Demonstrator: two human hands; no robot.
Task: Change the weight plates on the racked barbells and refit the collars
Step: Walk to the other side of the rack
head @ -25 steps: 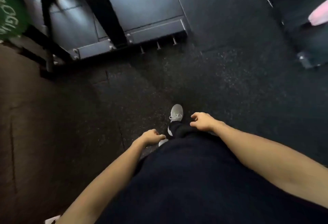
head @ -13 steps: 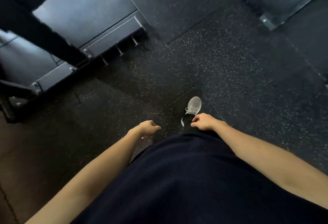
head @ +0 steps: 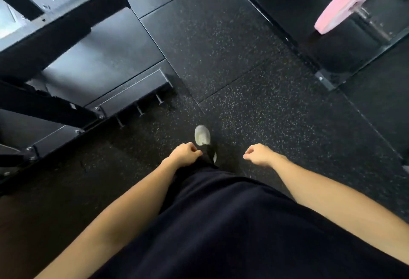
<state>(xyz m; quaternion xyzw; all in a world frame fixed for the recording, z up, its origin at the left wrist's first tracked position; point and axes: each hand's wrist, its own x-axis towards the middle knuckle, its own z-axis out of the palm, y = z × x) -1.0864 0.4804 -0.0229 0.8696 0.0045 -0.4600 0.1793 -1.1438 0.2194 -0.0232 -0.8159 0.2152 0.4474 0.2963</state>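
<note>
1. Black steel rack base (head: pixel 132 89) sits on the floor's far-left part, short pegs sticking out of its near edge.
2. Left hand (head: pixel 184 153): loosely curled, empty, hanging over the speckled rubber floor (head: pixel 254 106).
3. Pale shoe (head: pixel 201 135) on the floor just beyond the left hand.
4. Right hand (head: pixel 259 154): also loosely curled, empty, apart from the left, dark trousers between them.
5. Pink weight plate (head: pixel 347 0) at the far-right corner, on a barbell sleeve (head: pixel 371 21), well away from both hands. Collar: can't tell, blurred.
</note>
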